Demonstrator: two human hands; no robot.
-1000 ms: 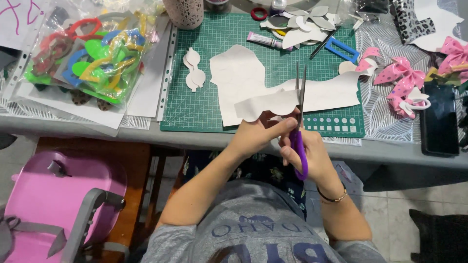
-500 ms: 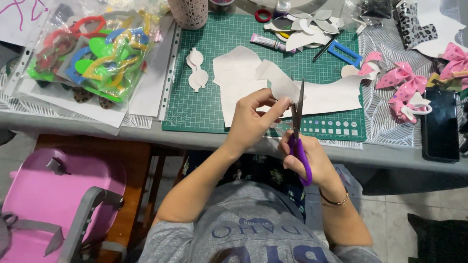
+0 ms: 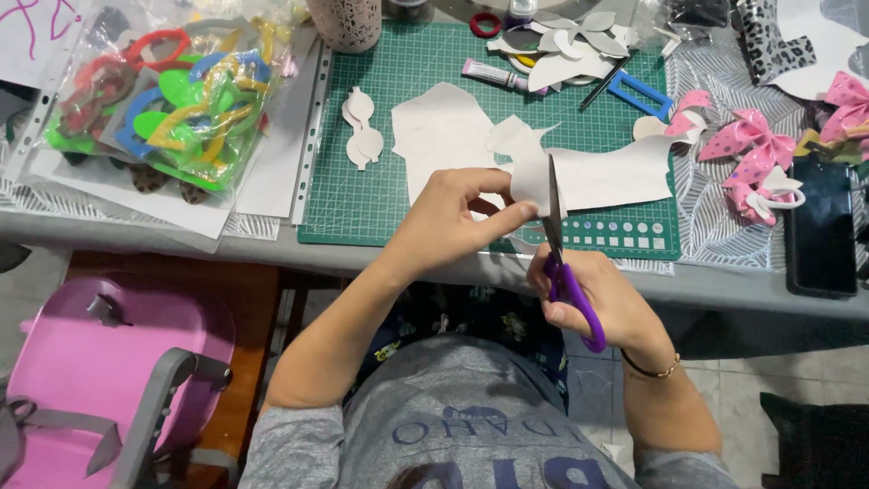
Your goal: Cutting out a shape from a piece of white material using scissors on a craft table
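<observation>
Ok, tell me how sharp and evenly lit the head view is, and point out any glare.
Head view: even, soft light, faint shadows; green cutting mat and scissors sharp; glare on the plastic bag of coloured shapes and glossy pink bows; edges bend slightly from the wide lens.

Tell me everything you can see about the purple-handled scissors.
The scissors have glossy purple plastic loop handles and slim grey metal blades. The right hand grips the handles, fingers through the loops, at the near table edge. The blades point away from the person, nearly upright in the picture, and meet the edge of a white paper sheet that the left hand pinches. How far the blades are parted cannot be told.
</observation>
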